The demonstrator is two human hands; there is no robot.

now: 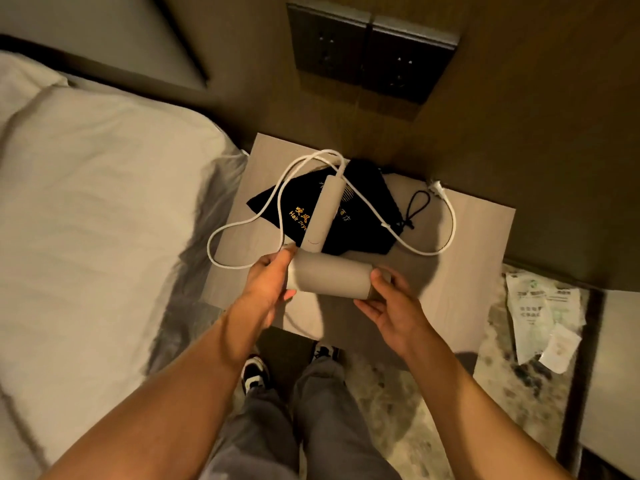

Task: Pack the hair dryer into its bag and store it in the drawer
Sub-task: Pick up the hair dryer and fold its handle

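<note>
Head view, single frame. Hair dryer (329, 277) is matte beige-grey, T-shaped: a short fat barrel lying crosswise near the front edge of the nightstand (467, 244), and a slim handle (323, 213) joined at the barrel's left part. Barrel long axis runs left to right, ends facing the two hands; which end is the outlet cannot be told. Handle long axis runs away from the person, tilted slightly right, its far end toward the wall. White cord (242, 225) leaves the far end of the handle, loops out left over the nightstand edge toward the bed (86, 202), crosses back over the bag and runs right to a plug (437, 186) near the wall. Black bag (367, 216) lies flat on the nightstand under the handle, gold "Hair Dryer" lettering partly covered, its drawstring loop (417, 206) spread to the right. Left hand (268, 287) is curled loosely on the barrel's left end, fingertips on the end face. Right hand (389, 304) cups the barrel's right end, thumb on top, remaining fingers spread below; grip looks light on both sides. Whether the barrel rests on the nightstand or is lifted just clear cannot be told. Wall outlet panels (372, 53) sit above. Crumpled paper packaging (540, 320) lies on the floor to the right.
</note>
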